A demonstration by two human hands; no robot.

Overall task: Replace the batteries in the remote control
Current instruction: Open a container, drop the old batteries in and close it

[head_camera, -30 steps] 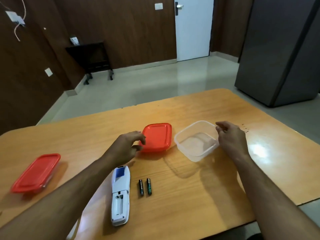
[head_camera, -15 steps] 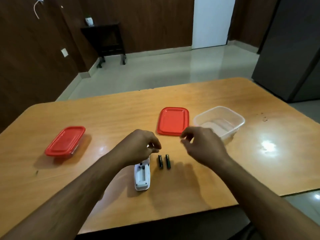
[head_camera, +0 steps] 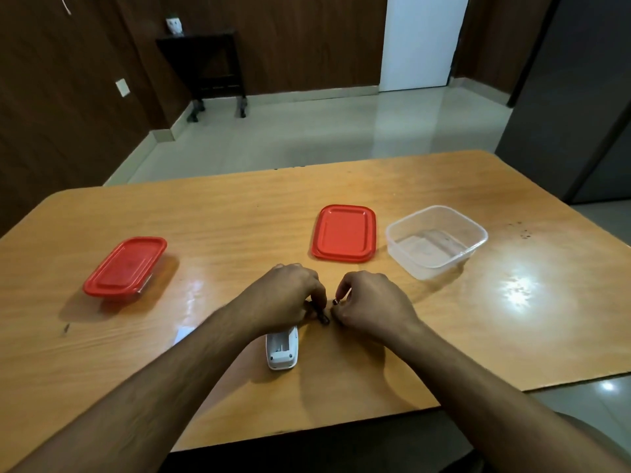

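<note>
White remote control (head_camera: 282,349) lies face-down, battery bay open, half-hidden by left hand (head_camera: 285,295).

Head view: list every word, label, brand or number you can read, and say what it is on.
No text can be read.
Batteries: mostly hidden by the hands; any print is too small to read.
Remote: only its open back end shows; no lettering legible.
Red lid, lidded box, clear tub: no markings visible.

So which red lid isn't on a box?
The red lid lying flat on the table, just left of the open clear box. The other red lid, far left, sits closed on its own box.
</note>
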